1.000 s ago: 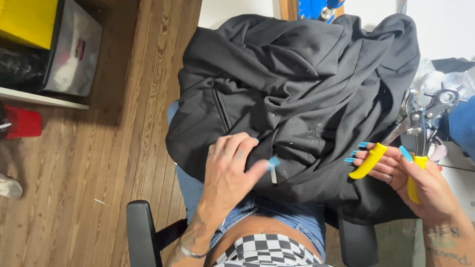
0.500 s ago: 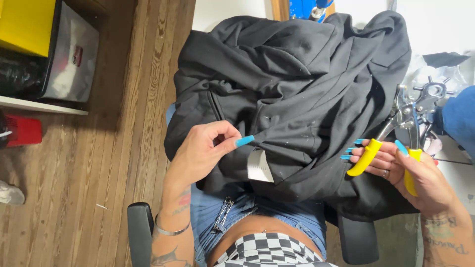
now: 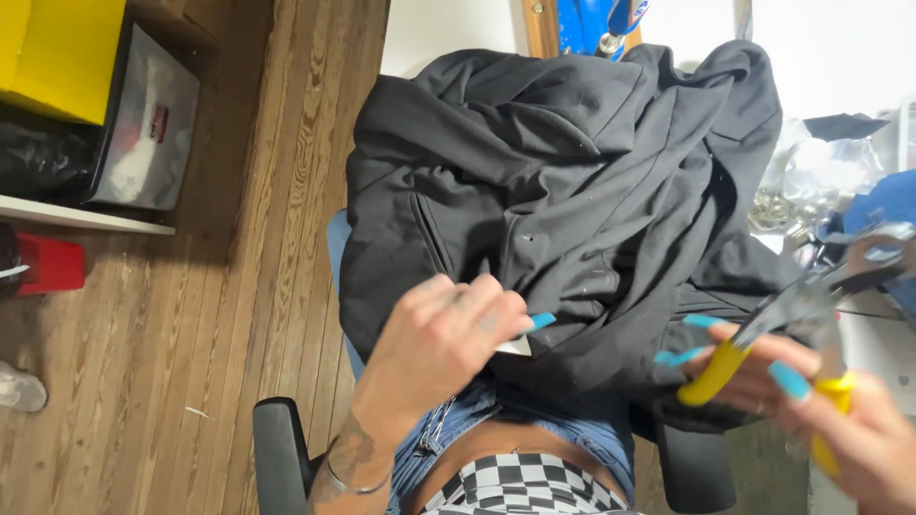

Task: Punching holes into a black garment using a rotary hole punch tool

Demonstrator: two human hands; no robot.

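Note:
A crumpled black garment (image 3: 572,191) lies over my lap. My left hand (image 3: 448,339) rests on its lower front edge, fingers curled around the fabric beside a small white tag (image 3: 515,347) that is mostly hidden. My right hand (image 3: 811,405), blurred by motion, grips the yellow handles of a metal punch plier tool (image 3: 782,324) at the garment's right edge, its metal head pointing up and right. Both hands have long blue nails.
A wooden floor (image 3: 219,334) lies to the left, with a yellow box (image 3: 57,48), a grey case (image 3: 143,124) and a red object (image 3: 48,262) on shelving. The chair's black armrests (image 3: 277,448) flank me. Cluttered plastic and blue items (image 3: 840,181) sit on the right.
My left hand moved from a pinch above the tag to cover it on the garment's edge. My right hand dropped lower and right with the tool, tilting its head sideways.

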